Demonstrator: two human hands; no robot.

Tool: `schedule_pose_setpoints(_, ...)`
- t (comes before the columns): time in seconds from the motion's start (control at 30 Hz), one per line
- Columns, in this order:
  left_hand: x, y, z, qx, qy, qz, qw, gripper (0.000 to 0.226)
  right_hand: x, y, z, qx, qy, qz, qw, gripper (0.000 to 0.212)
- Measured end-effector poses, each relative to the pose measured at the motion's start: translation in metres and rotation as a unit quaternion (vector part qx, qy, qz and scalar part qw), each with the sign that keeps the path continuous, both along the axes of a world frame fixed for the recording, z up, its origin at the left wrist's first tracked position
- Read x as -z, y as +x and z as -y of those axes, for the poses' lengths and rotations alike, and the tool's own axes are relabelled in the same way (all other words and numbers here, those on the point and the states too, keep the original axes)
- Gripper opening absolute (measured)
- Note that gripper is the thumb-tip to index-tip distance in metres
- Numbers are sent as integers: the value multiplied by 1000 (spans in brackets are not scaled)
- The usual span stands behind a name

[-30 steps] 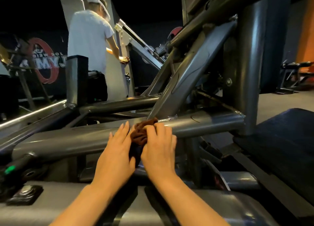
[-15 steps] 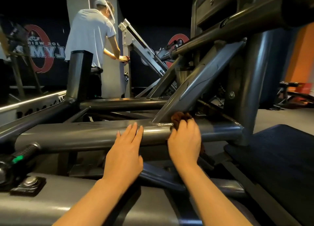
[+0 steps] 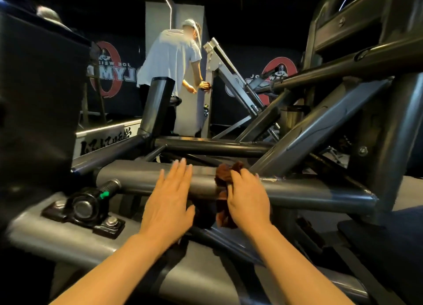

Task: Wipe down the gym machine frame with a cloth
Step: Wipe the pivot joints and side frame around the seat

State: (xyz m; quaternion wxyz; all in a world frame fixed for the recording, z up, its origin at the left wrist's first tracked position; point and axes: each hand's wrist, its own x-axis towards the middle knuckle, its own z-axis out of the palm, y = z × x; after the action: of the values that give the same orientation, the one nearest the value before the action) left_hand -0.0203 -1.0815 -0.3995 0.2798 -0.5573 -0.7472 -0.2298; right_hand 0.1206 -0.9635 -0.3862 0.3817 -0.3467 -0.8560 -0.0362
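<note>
My right hand point(image 3: 248, 200) grips the brown cloth point(image 3: 225, 175) on the grey frame tube point(image 3: 309, 191); my left hand point(image 3: 169, 201) rests flat beside it. A diagonal brace point(image 3: 320, 133) rises just right; a bolted bearing point(image 3: 83, 207) sits near left.

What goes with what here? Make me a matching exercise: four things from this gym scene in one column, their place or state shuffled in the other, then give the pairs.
Things
1. left hand
2. right hand
3. cloth
4. green arrow mark

States
A. brown, draped over the grey tube
B. flat on the tube, fingers straight
C. on the black handle at the left
D. grips the cloth against the tube

Pairs: 1-B, 2-D, 3-A, 4-C
</note>
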Motion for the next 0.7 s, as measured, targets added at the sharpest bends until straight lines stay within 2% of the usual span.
schedule_pose_setpoints(0.07, -7, -32, 21, -104, -11, -24, 994, 92, -10, -14, 0, 37, -9, 11, 999, 19)
schedule_pose_setpoints(0.13, -5, -50, 32, -163, -75, -41, 983, 89, -15, -34, 11, 54, -11, 21, 998, 17)
schedule_pose_setpoints(0.2, 4, -54, 34, -164, -92, -26, 982, 93, -18, -61, 29, 31, -24, 43, 998, 20)
schedule_pose_setpoints(0.33, 27, -51, 30, -130, -62, 10, 989, 101, -28, -119, 59, -26, -22, 101, 994, 28)
schedule_pose_setpoints(0.4, 30, -54, 29, -119, -20, 73, 990, 99, -34, -145, 69, -57, -28, 134, 989, 32)
schedule_pose_setpoints(0.47, 28, -53, 30, -106, 37, 184, 976, 98, -40, -164, 72, -90, -56, 163, 981, 37)
schedule_pose_setpoints(0.5, 28, -53, 30, -106, 55, 209, 971, 99, -42, -169, 71, -103, -67, 177, 977, 38)
schedule_pose_setpoints(0.57, 28, -50, 29, -120, 49, 191, 973, 99, -44, -168, 67, -126, -76, 202, 968, 36)
schedule_pose_setpoints(0.7, 29, -51, 29, -173, -37, 73, 981, 96, -36, -136, 50, -145, -57, 181, 971, 32)
